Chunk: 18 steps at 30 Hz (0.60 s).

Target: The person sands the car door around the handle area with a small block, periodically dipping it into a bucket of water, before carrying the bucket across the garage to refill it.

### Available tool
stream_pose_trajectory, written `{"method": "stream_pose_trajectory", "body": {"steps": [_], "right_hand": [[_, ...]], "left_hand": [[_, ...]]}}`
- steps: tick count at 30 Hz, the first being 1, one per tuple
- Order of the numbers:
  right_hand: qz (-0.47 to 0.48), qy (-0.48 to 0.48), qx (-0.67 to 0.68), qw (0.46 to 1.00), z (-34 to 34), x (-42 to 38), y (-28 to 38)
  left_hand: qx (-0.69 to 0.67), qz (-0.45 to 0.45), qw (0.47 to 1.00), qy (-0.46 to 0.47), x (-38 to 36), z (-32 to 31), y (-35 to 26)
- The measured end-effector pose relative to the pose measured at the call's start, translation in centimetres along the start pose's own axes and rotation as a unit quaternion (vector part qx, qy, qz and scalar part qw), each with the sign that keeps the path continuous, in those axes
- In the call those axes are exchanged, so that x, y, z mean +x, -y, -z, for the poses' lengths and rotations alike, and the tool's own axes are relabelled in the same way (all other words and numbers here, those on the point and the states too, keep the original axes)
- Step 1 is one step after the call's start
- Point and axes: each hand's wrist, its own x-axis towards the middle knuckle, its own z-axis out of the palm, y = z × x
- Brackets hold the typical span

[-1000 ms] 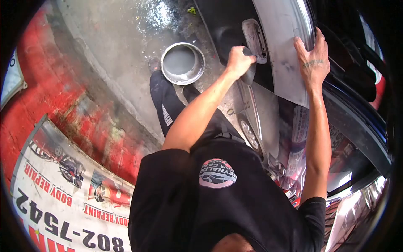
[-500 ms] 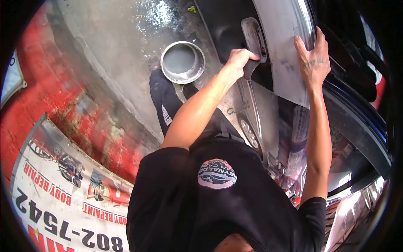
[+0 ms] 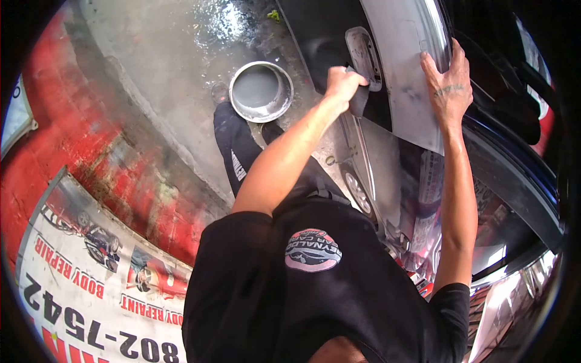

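Head: left hand (image 3: 344, 85) holds dark sheet (image 3: 359, 102), right hand (image 3: 449, 89) touches panel (image 3: 407, 75).

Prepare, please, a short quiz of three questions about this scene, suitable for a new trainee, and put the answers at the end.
1. Multiple choice: what does the left hand hold?
a) a spray gun
b) a dark, thin sheet
c) a paintbrush

2. True or false: the right hand rests at the edge of the light grey panel.

3. Complete the sentence: in this view, the round container is on the ____ side of the light grey panel.

Key: 1 b; 2 true; 3 left
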Motion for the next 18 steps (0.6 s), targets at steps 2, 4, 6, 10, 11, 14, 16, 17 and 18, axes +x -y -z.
{"method": "stream_pose_trajectory", "body": {"steps": [2, 4, 6, 10, 11, 14, 16, 17, 18], "right_hand": [[0.002, -0.002, 0.000, 1.000, 0.1, 0.0, 0.1], [0.001, -0.002, -0.003, 1.000, -0.1, 0.2, 0.1], [0.002, -0.004, -0.006, 1.000, 0.0, -0.1, 0.1], [0.011, -0.001, -0.005, 1.000, -0.2, -0.2, -0.4], [0.006, -0.002, -0.010, 1.000, -0.1, -0.1, -0.3], [0.003, -0.006, -0.013, 1.000, -0.2, 0.2, 0.0], [0.004, -0.006, -0.016, 1.000, -0.1, -0.1, -0.1], [0.004, -0.001, -0.011, 1.000, -0.2, -0.1, -0.3], [0.003, 0.002, -0.007, 1.000, -0.3, 0.1, -0.5]], "left_hand": [[-0.087, 0.027, 0.995, 0.046, -1.8, -0.6, -0.6], [-0.101, 0.036, 0.992, 0.068, -1.1, -0.5, -0.9], [0.035, -0.097, 0.992, 0.074, 0.7, 0.3, 0.3], [0.223, -0.207, 0.952, -0.030, 0.0, 0.3, -0.2], [0.222, -0.209, 0.952, -0.030, 0.1, 0.3, -0.3], [0.068, -0.076, 0.985, 0.142, 1.5, 0.8, 0.6], [0.173, -0.201, 0.964, -0.016, 2.7, 0.3, 1.8], [0.172, -0.202, 0.964, -0.016, 2.6, 0.4, 1.7], [0.226, -0.254, 0.940, -0.033, 2.6, 0.4, 1.6]]}}
